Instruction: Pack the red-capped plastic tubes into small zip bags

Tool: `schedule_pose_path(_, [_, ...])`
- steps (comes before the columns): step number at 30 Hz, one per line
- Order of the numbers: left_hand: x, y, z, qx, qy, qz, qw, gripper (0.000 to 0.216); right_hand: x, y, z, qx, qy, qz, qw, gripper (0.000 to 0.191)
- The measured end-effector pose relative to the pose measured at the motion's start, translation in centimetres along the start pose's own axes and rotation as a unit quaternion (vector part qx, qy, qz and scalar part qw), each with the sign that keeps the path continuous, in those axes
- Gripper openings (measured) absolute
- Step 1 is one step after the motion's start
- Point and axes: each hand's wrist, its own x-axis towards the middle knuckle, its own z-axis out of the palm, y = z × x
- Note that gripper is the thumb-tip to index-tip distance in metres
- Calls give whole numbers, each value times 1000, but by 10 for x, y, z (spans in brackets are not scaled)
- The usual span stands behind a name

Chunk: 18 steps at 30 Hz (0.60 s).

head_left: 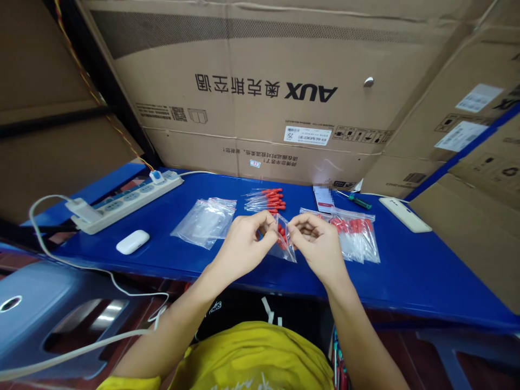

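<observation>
A small clear zip bag [289, 252] hangs between my hands with red-handled pieces inside. My left hand [246, 244] pinches its top edge on the left, thumb against curled fingers. Opposite it, my right hand [319, 244] pinches the right side of the same edge. Beyond the hands lies a loose row of thin red-handled pieces [266, 200] like small screwdrivers, their slim shafts pointing left. Flat clear zip bags [205, 219] overlap on the left. Filled bags [357, 238] with red handles showing lie by my right hand, which partly hides them.
On the blue table [406, 265] are a white power strip [130, 200], a white earbud case [132, 241], a phone [324, 198], a green-handled screwdriver [357, 201] and a cream-coloured flat device [405, 214]. A large cardboard box [252, 49] walls off the back.
</observation>
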Motion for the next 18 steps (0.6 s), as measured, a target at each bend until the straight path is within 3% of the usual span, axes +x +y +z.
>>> schedule_pose_path(5, [-1, 2, 2, 15, -29, 15, 999, 20, -1, -1, 3, -23, -16, -1, 1000, 24])
schedule_pose_path(13, [-2, 2, 2, 3, -89, 68, 994, 25, -1, 0, 0, -18, -28, 26, 999, 17])
schedule_pose_path(18, [-3, -1, 7, -13, -82, 62, 995, 22, -1, 2, 0, -16, -30, 25, 999, 16])
